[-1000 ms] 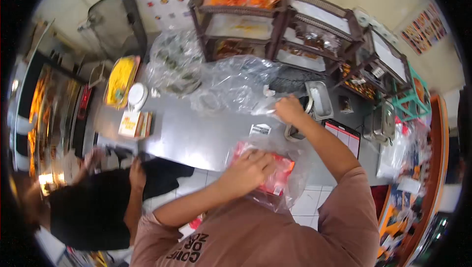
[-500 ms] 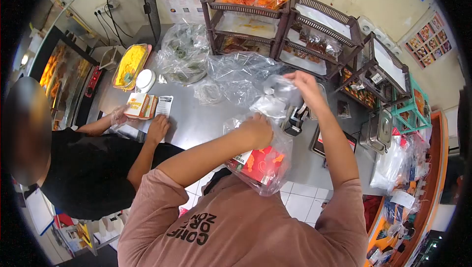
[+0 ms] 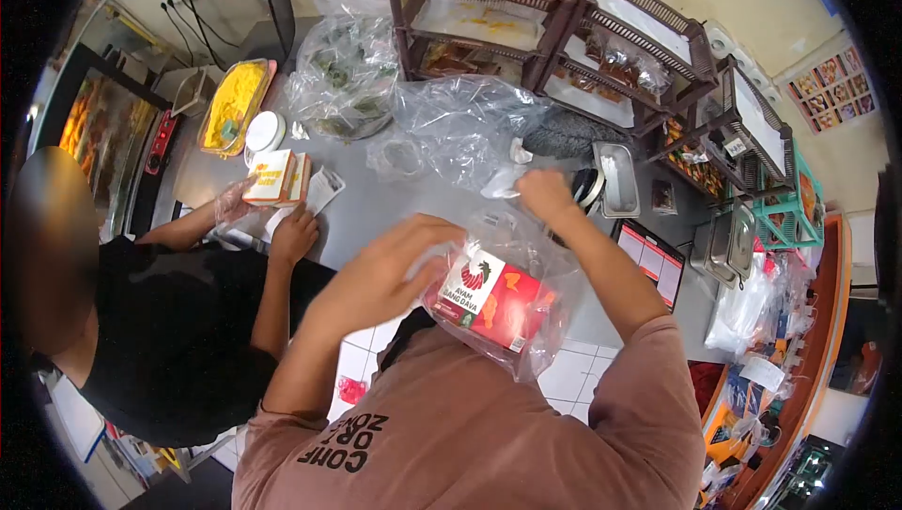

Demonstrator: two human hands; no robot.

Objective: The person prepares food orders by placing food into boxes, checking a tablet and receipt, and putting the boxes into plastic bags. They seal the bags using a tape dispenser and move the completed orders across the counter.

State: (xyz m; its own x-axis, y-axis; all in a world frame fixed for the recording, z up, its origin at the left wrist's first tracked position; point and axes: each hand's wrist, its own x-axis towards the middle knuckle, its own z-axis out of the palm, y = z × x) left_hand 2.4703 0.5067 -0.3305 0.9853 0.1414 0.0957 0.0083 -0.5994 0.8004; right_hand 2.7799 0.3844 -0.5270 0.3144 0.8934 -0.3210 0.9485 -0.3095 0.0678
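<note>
A red and white box [image 3: 498,301] lies inside a clear plastic bag [image 3: 554,270] at the counter's front edge. My left hand [image 3: 395,261] is at the bag's left side, fingers spread and curved beside the box's upper left corner. Above the bag, my right hand [image 3: 547,195] is closed near a white crumpled piece [image 3: 505,182]; what its fingers hold, if anything, is hidden. Just right of that hand, a black tape dispenser [image 3: 587,193] is partly covered by my forearm.
A co-worker [image 3: 178,322] at the left holds small white and orange boxes [image 3: 272,178]. Clear bags [image 3: 460,125], a yellow food tray [image 3: 235,106] and brown racks [image 3: 554,26] line the back. A tablet [image 3: 650,261] and metal containers [image 3: 616,181] stand right.
My left hand has moved left and opened off the bag's top. My right hand has come down and left, and the raised plastic is lower. The box now shows more fully.
</note>
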